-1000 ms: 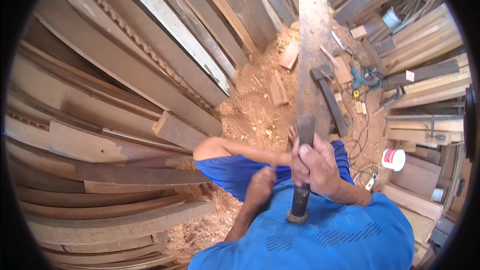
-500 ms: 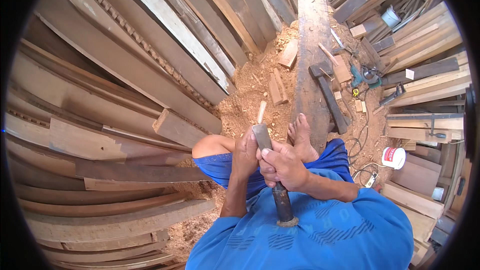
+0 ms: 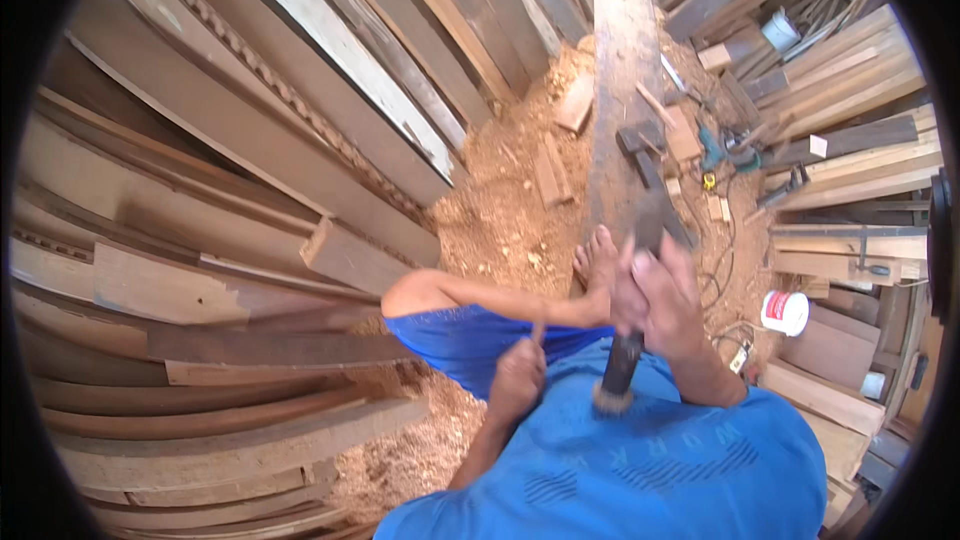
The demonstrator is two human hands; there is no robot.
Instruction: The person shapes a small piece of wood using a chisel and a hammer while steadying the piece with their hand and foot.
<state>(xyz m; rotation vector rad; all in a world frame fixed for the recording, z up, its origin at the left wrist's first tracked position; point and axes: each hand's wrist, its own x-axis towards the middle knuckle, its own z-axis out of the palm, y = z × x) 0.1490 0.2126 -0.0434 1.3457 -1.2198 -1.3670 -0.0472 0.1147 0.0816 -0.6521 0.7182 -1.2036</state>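
My right hand (image 3: 660, 300) is wrapped round a large chisel (image 3: 622, 365), blurred by motion. Its dark round handle ends in a worn, frayed butt near my blue shirt, and the metal blade points away from me. Lower and to the left, my left hand (image 3: 518, 380) is closed on a thin wooden stick, whose tip (image 3: 540, 330) pokes up above the fingers. The rest of the stick is hidden in the fist. A dark hammer (image 3: 640, 140) lies on the long wooden plank (image 3: 620, 50) beyond my bare foot (image 3: 598, 260).
Boards (image 3: 280, 130) stand packed along the left. Wood shavings (image 3: 490, 220) cover the floor, with loose offcuts (image 3: 552, 172) among them. On the right are a teal power tool (image 3: 712, 148), its cord, a yellow tape measure (image 3: 709, 181), a white and red tub (image 3: 785, 313) and stacked timber (image 3: 840, 165).
My hands have come apart. The right has moved right with the chisel; the left has dropped toward my body with the stick, which had been sticking up beside the blade.
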